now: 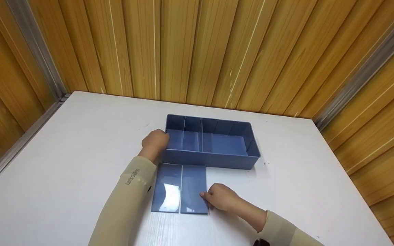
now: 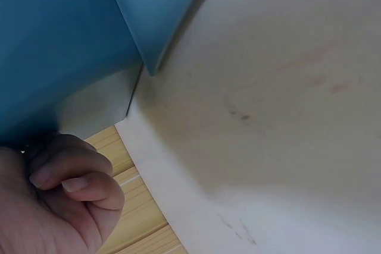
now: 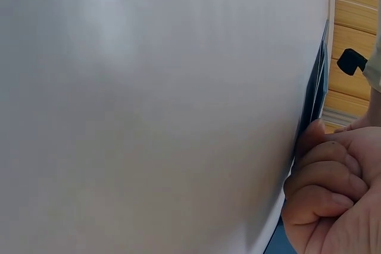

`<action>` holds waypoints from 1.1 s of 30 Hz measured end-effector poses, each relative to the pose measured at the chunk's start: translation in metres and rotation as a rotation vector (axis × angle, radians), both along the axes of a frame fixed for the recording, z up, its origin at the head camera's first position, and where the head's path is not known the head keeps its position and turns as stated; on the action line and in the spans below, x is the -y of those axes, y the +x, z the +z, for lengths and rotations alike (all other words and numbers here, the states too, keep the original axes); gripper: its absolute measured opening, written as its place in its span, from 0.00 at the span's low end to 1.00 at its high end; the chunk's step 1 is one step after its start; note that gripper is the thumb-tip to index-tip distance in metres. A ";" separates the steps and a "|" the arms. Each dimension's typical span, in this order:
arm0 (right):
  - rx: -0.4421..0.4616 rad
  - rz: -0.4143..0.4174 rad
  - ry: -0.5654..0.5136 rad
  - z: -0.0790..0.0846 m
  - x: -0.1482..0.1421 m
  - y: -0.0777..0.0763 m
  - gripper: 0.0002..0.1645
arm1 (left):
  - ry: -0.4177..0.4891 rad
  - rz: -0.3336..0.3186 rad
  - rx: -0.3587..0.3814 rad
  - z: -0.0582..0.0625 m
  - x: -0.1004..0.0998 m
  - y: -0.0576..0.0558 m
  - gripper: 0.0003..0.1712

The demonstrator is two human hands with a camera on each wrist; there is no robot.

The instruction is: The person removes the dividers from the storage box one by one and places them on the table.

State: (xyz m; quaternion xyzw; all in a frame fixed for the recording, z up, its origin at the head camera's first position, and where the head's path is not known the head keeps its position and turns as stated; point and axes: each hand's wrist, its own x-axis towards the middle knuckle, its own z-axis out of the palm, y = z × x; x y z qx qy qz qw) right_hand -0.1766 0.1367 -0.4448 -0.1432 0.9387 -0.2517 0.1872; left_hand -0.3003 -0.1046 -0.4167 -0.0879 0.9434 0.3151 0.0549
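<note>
A blue open-topped box [image 1: 210, 160] stands on the white table, with two upright dividers toward its left end. My left hand [image 1: 156, 140] grips the box's left wall, its fingers curled in the left wrist view [image 2: 71, 188]. In front of the box lie two flat, shiny blue rectangular panels side by side, a left panel [image 1: 164, 182] and a right panel [image 1: 194, 184], a narrow gap between them. At the right panel's right edge, my right hand [image 1: 222, 196] pinches it, thumb on top. The other fingers are curled in the right wrist view [image 3: 324, 182].
The white table [image 1: 80, 164] reaches to a yellow wood-look wall [image 1: 183, 51] at the back. Similar walls stand at the left and right, with grey metal posts in the corners. Small dark specks [image 1: 265, 163] lie right of the box.
</note>
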 end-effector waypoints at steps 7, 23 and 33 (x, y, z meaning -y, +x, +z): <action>0.000 -0.003 0.006 -0.001 0.000 -0.001 0.33 | 0.017 0.004 -0.009 0.000 0.000 0.001 0.28; -0.013 -0.004 0.026 -0.002 0.001 -0.002 0.31 | -0.010 0.013 -0.005 0.002 0.001 0.001 0.28; -0.025 0.011 -0.020 0.001 -0.001 0.003 0.31 | 0.020 0.003 -0.012 0.001 0.001 0.003 0.27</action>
